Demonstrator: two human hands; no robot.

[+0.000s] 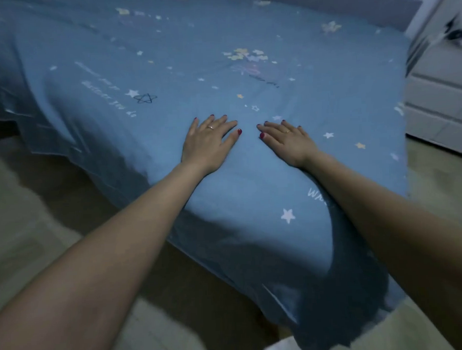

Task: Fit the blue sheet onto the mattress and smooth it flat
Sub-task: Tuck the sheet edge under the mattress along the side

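Dim bedroom, bed corner: left hand (209,141) and right hand (289,141), fingers straight, press flat side by side on the blue sheet (184,71) covering the mattress, unsmoothed cloth stretching away toward twelve o'clock.

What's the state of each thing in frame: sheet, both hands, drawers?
blue sheet: spread over the mattress, edges hanging loose over the sides, top mostly flat
left hand: open, palm flat on the sheet
right hand: open, palm flat on the sheet
white drawer unit: drawers closed
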